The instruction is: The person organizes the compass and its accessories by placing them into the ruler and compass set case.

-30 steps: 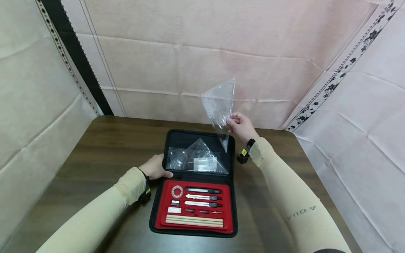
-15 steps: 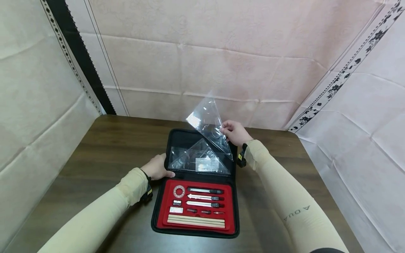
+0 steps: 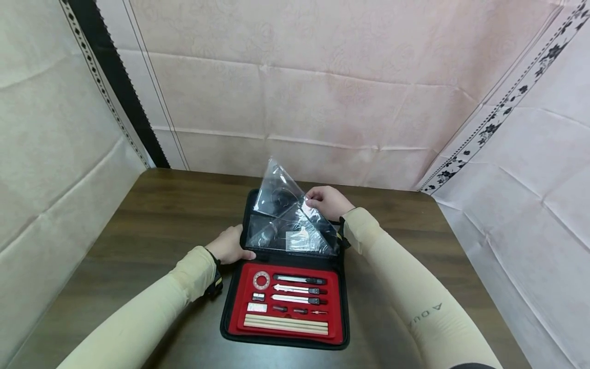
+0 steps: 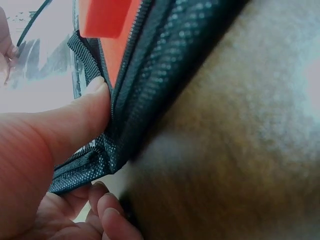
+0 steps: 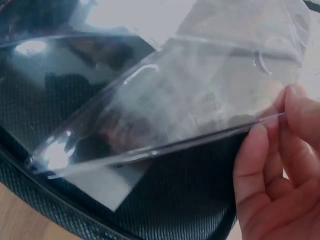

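Observation:
A black zippered case point(image 3: 345, 320) lies open on the wooden table. My left hand point(image 3: 229, 246) grips the left edge of its lid near the hinge, thumb on top and fingers underneath in the left wrist view. With thumb and fingertips, my right hand point(image 3: 329, 201) pinches a clear plastic set square point(image 3: 278, 195) by one long edge. The set square slants over the lid; its lower part overlaps the clear lid pocket point(image 3: 260, 241), and one corner sticks up past the lid's top. Inside the pocket show another clear triangle and a white label point(image 3: 299, 240).
The red tray point(image 3: 239, 320) of the case holds a round ring-shaped piece point(image 3: 261, 280), metal compasses point(image 3: 295, 298), a sharpener point(image 3: 258, 296), a white eraser point(image 3: 256, 307) and several pale pencils point(image 3: 286, 324). Pale cloth point(image 3: 322, 102) hangs behind the table point(image 3: 184, 205).
My right hand has brought the set square down and left, from upright above the lid to slanting across the pocket. The left hand keeps its hold on the lid.

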Available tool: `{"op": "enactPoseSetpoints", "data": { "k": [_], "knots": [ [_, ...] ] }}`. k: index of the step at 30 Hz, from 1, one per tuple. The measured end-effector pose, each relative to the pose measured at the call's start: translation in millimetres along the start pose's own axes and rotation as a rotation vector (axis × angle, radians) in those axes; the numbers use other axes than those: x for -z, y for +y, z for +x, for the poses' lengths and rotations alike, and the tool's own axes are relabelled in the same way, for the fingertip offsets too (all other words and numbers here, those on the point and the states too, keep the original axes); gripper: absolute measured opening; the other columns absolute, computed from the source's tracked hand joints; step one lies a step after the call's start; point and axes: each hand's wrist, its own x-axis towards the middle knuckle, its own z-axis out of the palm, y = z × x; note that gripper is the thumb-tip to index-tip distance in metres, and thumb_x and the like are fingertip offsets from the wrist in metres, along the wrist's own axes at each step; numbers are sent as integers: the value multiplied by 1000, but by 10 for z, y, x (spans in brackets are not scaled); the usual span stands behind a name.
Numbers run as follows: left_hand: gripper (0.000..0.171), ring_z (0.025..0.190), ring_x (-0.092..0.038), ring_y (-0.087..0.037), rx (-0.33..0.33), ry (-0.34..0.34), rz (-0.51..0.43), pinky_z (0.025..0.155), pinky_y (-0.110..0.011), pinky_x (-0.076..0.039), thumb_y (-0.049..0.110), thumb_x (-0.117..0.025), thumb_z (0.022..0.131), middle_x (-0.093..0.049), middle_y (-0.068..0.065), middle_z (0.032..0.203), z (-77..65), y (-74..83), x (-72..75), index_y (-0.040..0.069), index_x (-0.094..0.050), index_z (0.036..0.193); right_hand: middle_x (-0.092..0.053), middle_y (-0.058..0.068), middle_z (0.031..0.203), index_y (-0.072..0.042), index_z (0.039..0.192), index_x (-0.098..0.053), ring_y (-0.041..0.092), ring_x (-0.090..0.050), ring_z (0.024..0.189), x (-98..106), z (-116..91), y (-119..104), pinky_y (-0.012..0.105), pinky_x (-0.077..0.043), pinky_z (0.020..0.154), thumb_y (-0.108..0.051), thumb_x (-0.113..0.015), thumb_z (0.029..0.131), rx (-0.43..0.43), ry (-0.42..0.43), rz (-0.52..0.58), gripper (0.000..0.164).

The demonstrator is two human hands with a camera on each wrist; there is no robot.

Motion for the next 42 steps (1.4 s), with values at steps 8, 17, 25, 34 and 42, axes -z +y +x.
{"op": "enactPoseSetpoints", "data": {
  "k": [8,17,25,34,42],
  "knots": [
    [72,108,-53,-32,32,2,10,96,-55,-41,24,-82,79,-56,-20,120,-17,10,9,-3,-43,133,-64,1,95,-12,103,-69,17,-57,82,-108,-17,-89,34,-50,79,-18,-61,97,19,15,-85,12],
    [69,108,-53,-34,11,0,29,95,-56,-41,23,-82,79,-56,-20,119,-3,-18,-8,-1,-45,131,-64,2,90,-10,101,-67,16,-57,78,-160,-81,-192,33,-49,75,-14,-63,95,37,54,-150,8],
    [71,111,-53,-38,-35,14,82,95,-54,-41,25,-81,80,-56,-22,119,10,-51,-28,-7,-43,131,-66,2,89,-10,94,-69,15,-58,76,-267,-165,-246,34,-49,76,-12,-60,96,-9,146,-231,10],
    [72,111,-51,-38,-31,19,80,96,-55,-40,27,-80,81,-54,-23,121,6,-28,-48,-6,-42,132,-66,5,103,-9,107,-66,16,-61,88,-135,-327,-127,36,-50,83,-10,-57,98,-22,42,-232,14],
    [68,106,-52,-36,-30,23,96,94,-55,-42,28,-80,81,-55,-21,116,6,-20,-43,-5,-44,128,-66,4,96,-9,101,-70,17,-58,79,28,-404,50,33,-50,75,-5,-56,94,-38,-119,-250,16]
  ]
}}
